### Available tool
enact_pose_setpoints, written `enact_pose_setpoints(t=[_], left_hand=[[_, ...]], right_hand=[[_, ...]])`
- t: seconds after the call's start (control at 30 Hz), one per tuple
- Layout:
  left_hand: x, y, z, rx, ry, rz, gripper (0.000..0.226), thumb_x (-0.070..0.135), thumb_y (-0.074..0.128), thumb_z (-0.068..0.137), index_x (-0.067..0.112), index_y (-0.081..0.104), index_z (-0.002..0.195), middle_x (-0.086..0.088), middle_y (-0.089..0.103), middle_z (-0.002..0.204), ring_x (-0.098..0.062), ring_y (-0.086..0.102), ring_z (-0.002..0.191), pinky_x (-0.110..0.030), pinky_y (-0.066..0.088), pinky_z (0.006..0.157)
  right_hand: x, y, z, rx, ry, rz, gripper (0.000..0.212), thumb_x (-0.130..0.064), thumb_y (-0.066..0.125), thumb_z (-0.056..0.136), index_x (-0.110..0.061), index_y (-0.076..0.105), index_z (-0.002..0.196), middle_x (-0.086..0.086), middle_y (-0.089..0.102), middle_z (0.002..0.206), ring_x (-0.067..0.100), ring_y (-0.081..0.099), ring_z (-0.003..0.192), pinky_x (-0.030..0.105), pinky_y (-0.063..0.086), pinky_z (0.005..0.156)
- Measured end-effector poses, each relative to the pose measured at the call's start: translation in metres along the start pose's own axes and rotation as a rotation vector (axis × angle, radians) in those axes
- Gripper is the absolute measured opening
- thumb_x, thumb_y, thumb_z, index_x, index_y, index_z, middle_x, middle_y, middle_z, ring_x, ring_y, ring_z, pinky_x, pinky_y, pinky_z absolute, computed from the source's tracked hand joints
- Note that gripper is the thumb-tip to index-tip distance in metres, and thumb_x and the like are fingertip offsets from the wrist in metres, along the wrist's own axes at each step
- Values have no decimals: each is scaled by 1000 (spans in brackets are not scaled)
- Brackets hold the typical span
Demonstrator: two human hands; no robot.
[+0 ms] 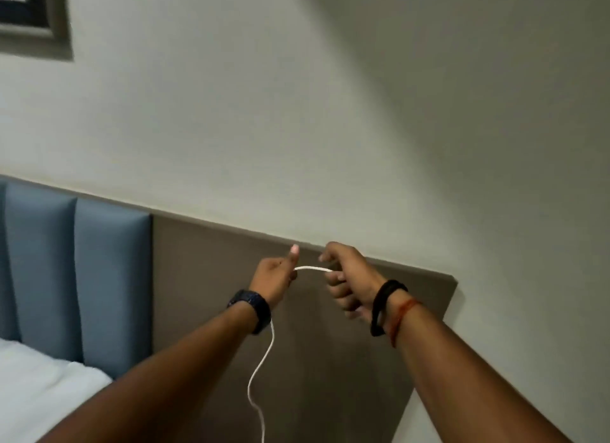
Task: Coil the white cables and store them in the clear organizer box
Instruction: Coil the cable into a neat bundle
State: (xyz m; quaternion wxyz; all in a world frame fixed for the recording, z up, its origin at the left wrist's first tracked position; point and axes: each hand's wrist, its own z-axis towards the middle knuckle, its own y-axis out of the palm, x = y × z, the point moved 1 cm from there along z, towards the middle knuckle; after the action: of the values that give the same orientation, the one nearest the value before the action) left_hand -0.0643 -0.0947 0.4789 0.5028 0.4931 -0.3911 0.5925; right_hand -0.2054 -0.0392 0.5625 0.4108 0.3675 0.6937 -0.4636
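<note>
The white cable runs off the bottom edge; its upper stretch hides behind the left wrist. Its end is buried inside the right hand; the picture frame is cropped at the corner.

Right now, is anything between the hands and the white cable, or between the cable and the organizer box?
Nothing separates them: the left hand and right hand both grip the white cable, its tail hanging down below the left wrist. The organizer box is out of view, so that path cannot be judged.

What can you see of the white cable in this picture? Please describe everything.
The white cable is thin, smooth and round, like plastic. A short stretch runs between the left hand and the right hand, both closed on it. From the left hand it hangs down loosely in soft curves and leaves the bottom edge. Its ends are hidden.
</note>
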Motion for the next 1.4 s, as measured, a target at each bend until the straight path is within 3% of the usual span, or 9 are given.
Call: enact_pose_setpoints(t=[0.17,0.4,0.53,0.67,0.8,1.03,1.23,1.33,1.4], left_hand=[[60,27,-3,-53,19,-92,33,35,37,96,28,42,64,10,38,31,-5,36,34,-21,38,42],[99,22,-33,-31,159,58,60,54,53,84,23,28,38,11,27,39,-10,18,37,-21,17,42],[118,15,-43,-34,259,179,60,57,54,82,21,24,44,11,26,39,-15,20,44,-27,19,50],[145,6,-47,29,400,303,63,59,55,80,19,21,44,4,24,44,-16,27,49,-27,18,52],[175,-15,-38,149,483,373,65,55,57,80,17,25,38,8,20,37,-12,16,38,-28,17,49],[196,-25,-30,222,452,211,71,56,48,86,19,36,27,10,33,27,-7,33,36,-21,19,45],[180,-19,-38,73,487,316,64,57,51,83,20,27,37,10,24,33,-9,16,35,-13,21,36],[189,-22,-41,91,567,364,67,55,54,83,18,22,37,8,15,36,-13,15,40,-16,25,42],[202,-27,-40,155,622,368,67,50,56,84,17,22,37,7,15,34,-11,15,38,-22,24,46]], right_hand=[[-44,25,-54,-328,-245,456,48,-39,40,96,-20,36,52,-10,22,37,5,16,27,13,11,33],[-93,-27,-84,213,-781,1003,13,-4,42,94,-14,43,103,-1,49,61,8,35,42,22,30,44],[-96,-57,-87,875,-843,529,14,-9,44,95,-20,43,104,20,51,130,24,57,103,32,43,90],[-76,-48,-76,1090,-738,-637,42,-36,40,96,1,53,110,23,62,118,35,58,107,38,42,93],[-63,-25,-80,513,-449,-905,68,-66,13,90,-16,47,59,6,61,68,23,53,61,32,41,64],[-116,-17,-123,-291,-851,719,46,-35,43,93,-20,39,50,-8,27,39,11,24,37,23,27,40],[-152,-59,-132,672,-1181,778,9,-10,52,91,-17,47,88,5,49,74,10,47,61,26,39,61],[-130,-70,-116,1318,-1090,-117,29,-29,50,93,-2,54,103,15,61,91,26,58,86,34,38,83],[-109,-65,-103,1208,-819,-789,52,-51,37,93,-5,59,85,17,66,86,34,60,82,36,40,74]])
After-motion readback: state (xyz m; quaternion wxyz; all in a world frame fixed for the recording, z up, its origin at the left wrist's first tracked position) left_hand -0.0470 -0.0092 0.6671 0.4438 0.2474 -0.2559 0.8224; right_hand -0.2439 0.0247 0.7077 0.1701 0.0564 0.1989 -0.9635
